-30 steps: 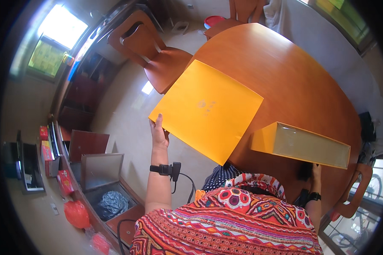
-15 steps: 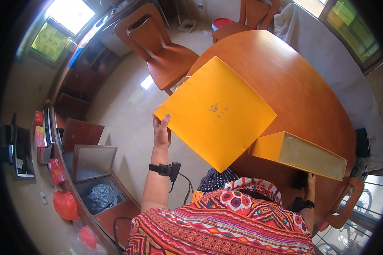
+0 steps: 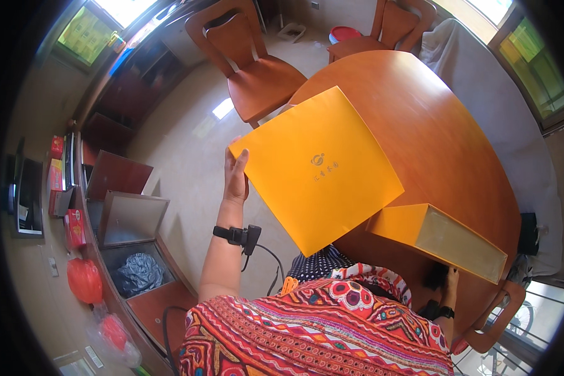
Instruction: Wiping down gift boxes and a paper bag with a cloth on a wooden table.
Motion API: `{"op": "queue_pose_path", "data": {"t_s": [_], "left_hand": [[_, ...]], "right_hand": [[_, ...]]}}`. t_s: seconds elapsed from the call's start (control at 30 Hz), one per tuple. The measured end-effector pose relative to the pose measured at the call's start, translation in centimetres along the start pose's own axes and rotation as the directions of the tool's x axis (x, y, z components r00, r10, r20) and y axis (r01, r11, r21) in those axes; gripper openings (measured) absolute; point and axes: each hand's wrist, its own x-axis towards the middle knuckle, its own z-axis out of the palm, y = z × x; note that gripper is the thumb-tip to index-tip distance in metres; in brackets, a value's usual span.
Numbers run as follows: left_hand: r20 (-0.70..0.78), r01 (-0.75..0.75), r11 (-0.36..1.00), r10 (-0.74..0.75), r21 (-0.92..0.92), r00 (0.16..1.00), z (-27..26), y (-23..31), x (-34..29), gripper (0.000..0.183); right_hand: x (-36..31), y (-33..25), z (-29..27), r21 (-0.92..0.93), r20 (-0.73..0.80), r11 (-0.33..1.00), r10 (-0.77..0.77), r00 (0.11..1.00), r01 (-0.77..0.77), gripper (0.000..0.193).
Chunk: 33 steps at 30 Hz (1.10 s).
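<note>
A large square yellow panel, which looks like a box lid (image 3: 319, 169), is held at its left corner by my left hand (image 3: 236, 172). The thumb lies on top and the other fingers are underneath. A small dark emblem marks its face. To the right, a yellow box (image 3: 401, 222) is tilted over the table's near edge, with a grey-beige side facing up and right. My right hand (image 3: 450, 283) grips that box's near edge, its fingers partly hidden. The lid's right corner comes close to the box; I cannot tell whether they touch.
The boxes are over an oval wooden table (image 3: 432, 119). Wooden chairs stand at its far side, including one chair (image 3: 266, 81) beyond the lid. At left, a low cabinet has raised lids (image 3: 131, 216) and a grey plastic bag (image 3: 141, 274) inside. A red bag (image 3: 84, 280) hangs beside it.
The yellow lid has turned slightly clockwise in my left hand. The whole view has shifted a little; my right hand stays at the yellow box's edge.
</note>
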Motion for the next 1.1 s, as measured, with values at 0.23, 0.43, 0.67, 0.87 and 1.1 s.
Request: {"op": "queue_pose_path", "data": {"t_s": [0.23, 0.43, 0.67, 0.87, 1.1], "left_hand": [[-0.016, 0.011, 1.000, -0.012, -0.022, 1.000, -1.5, 0.2, -0.4, 0.065], [0.013, 0.015, 0.999, -0.015, -0.050, 1.000, -0.6, 0.3, -0.1, 0.064], [0.018, 0.009, 0.999, -0.009, -0.035, 1.000, -0.7, 0.2, 0.0, 0.066], [0.011, 0.016, 0.999, -0.016, -0.044, 1.000, 0.1, 0.4, 0.1, 0.067], [0.045, 0.024, 0.998, -0.021, -0.062, 0.999, 1.2, 0.0, 0.8, 0.066]], "right_hand": [[-2.9, -5.0, 3.4, 0.106, -0.019, 0.937, 0.338, 0.941, -0.334, 0.071], [-4.5, -3.7, 3.0, 0.047, -0.077, 0.993, 0.111, 0.991, -0.108, 0.071], [-6.3, -5.1, 3.1, 0.086, -0.127, 0.990, 0.126, 0.984, -0.115, 0.066], [-13.2, -17.5, 15.9, -0.098, 0.207, 0.936, -0.314, 0.927, 0.339, 0.063], [-29.2, -44.2, 47.9, 0.142, 0.433, -0.598, -0.679, -0.592, 0.789, 0.066]]}}
